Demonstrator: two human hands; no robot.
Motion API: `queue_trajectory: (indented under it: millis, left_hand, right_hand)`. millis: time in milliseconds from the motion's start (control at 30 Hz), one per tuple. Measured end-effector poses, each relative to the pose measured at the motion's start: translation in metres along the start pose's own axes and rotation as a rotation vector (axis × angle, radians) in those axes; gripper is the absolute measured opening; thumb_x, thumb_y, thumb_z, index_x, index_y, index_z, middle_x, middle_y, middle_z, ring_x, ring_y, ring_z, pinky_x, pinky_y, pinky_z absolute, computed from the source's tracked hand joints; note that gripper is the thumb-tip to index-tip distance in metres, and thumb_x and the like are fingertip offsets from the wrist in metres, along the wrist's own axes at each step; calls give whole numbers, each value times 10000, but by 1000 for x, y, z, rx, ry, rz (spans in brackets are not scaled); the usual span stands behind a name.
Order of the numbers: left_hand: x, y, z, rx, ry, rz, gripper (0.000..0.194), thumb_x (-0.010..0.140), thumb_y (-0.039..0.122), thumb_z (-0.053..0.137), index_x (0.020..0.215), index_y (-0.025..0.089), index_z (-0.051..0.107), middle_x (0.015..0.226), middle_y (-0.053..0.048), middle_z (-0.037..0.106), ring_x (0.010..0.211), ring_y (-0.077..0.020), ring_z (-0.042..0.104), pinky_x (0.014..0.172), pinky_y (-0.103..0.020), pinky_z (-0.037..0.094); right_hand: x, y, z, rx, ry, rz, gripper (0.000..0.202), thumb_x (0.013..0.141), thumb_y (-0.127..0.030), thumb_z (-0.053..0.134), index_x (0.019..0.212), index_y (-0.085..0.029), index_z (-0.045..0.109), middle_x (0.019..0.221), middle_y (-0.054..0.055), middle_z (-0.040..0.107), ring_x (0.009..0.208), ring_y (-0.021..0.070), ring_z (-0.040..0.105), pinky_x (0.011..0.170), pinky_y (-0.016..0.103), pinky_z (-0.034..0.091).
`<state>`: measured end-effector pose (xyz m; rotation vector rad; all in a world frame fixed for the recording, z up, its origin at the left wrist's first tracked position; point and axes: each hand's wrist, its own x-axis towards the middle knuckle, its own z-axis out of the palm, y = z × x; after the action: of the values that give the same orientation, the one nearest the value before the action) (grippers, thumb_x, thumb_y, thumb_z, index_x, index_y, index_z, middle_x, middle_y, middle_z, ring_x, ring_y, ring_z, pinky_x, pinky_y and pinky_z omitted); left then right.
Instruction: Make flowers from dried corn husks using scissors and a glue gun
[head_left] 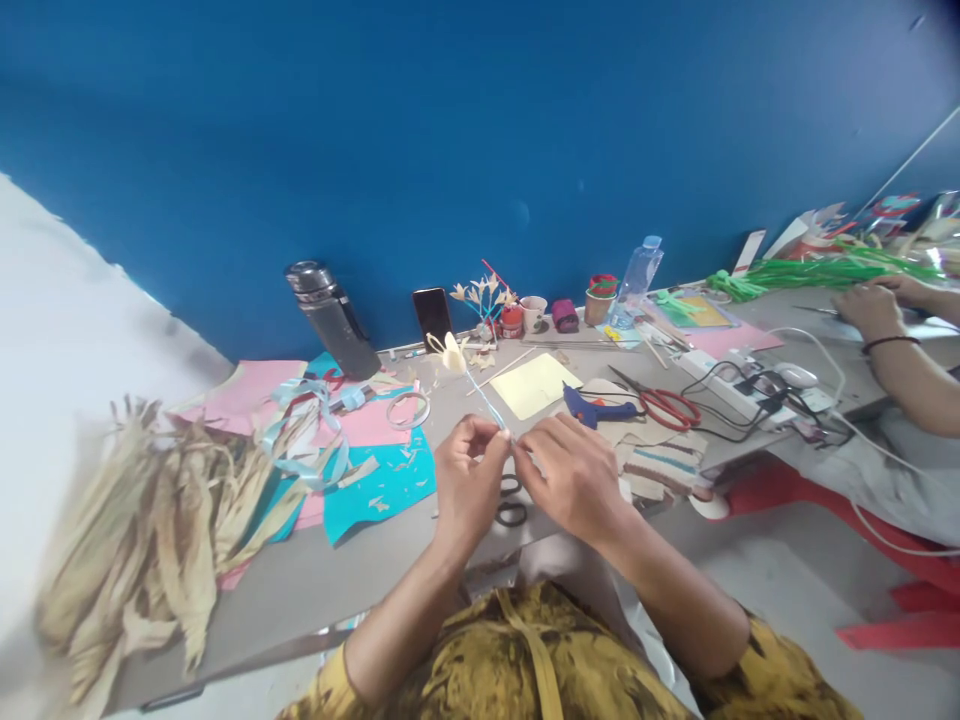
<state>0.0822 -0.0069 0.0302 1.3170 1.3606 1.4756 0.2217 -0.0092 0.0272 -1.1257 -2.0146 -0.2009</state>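
A cream flower point(453, 354) on a thin stem wrapped in light blue point(486, 398) rises from between my hands, tilted up and to the left. My left hand point(472, 475) pinches the lower part of the stem between thumb and fingers. Close beside it, my right hand point(571, 470) is closed at the stem's bottom end, its fingertips nearly touching those of the left. Black scissor handles point(511, 513) show on the table between the hands. Beyond them lies a pale yellow sheet point(534, 385), with a blue glue gun point(600, 408) to its right.
Dried husks point(180, 510), blue paper point(382, 485) and a grey flask point(335, 320) are at left. Red-handled scissors point(667, 408), a power strip point(739, 385) and a plastic bottle point(637, 280) are at right. Another person's hands point(874, 305) work at far right.
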Motion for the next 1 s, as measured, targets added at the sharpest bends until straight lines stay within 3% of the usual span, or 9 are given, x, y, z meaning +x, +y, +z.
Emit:
queue_trajectory:
  millis: [67, 167, 367, 533, 767, 1000]
  left_hand:
    - [3, -1, 0, 5, -13, -25, 117, 761, 248, 663, 690, 179, 600, 642, 35, 563, 613, -115, 504, 619, -232, 417]
    - [7, -1, -1, -27, -45, -95, 138, 732, 257, 698, 673, 175, 605, 645, 34, 563, 593, -102, 474, 604, -227, 401]
    - [8, -6, -10, -394, -313, -268, 324, 792, 471, 698, 844, 152, 712, 892, -67, 674, 818, -173, 603, 707, -276, 492]
    - [1, -11, -15, -344, -219, -280, 261, 630, 297, 873, 809, 167, 735, 801, -18, 675, 731, -127, 587, 706, -244, 483]
    - [3, -13, -22, -436, -268, -281, 195, 666, 289, 833, 714, 173, 683, 732, -4, 673, 704, -137, 601, 715, -269, 480]
    - [0, -2, -31, -136, -344, -201, 150, 740, 287, 748, 710, 159, 676, 702, -36, 701, 685, -153, 619, 678, -265, 462]
  right_hand:
    - [-2, -2, 2, -124, 4, -57, 271, 962, -214, 522, 703, -181, 596, 698, 55, 610, 706, 189, 522, 665, 330, 337]
    - [-3, -2, 6, -123, -7, -30, 236, 933, -179, 519, 708, -178, 590, 704, 57, 607, 710, 195, 528, 666, 330, 344]
    - [-3, 5, 4, 506, -138, 350, 175, 894, -193, 565, 726, -182, 610, 672, -11, 611, 611, 122, 534, 599, 245, 383]
    - [-1, 6, 2, 774, -189, 534, 215, 904, -335, 609, 780, -173, 678, 686, -8, 648, 641, 128, 564, 612, 234, 414]
    - [0, 6, 9, 997, -250, 610, 296, 839, -439, 672, 746, -159, 687, 666, 6, 641, 610, 127, 538, 575, 234, 414]
    - [16, 12, 9, 914, -202, 517, 326, 788, -473, 746, 751, -161, 656, 664, -15, 581, 580, 98, 449, 522, 219, 353]
